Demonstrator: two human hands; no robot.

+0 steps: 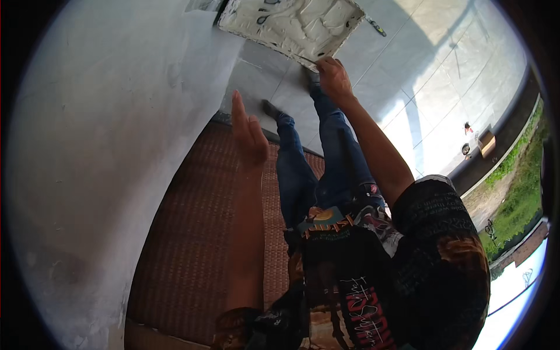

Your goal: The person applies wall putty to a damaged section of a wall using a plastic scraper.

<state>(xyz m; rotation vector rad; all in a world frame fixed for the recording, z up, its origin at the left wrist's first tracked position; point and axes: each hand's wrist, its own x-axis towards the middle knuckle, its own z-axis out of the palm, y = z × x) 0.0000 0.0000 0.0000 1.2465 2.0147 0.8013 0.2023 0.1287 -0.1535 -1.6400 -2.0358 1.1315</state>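
Observation:
My right hand (334, 79) is closed around a putty knife (305, 59), whose thin blade shows almost edge-on and points left; its handle is hidden in the fist. It is over the near edge of a shallow tray (274, 48) smeared with thick off-white putty. Dark gaps show in the putty's uneven surface. My left hand (249, 133) is raised with fingers stretched out and holds nothing. It hovers near the pale, plastered wall (105, 128), and I cannot tell whether it touches the wall.
On the grey tiled floor (391, 70), a tool with a yellow-and-black handle (377, 27) lies right of the tray. A reddish-brown woven surface (192, 210) is below my left arm. Small items and a brown box (486, 143) stand by the ledge at right, with grass beyond.

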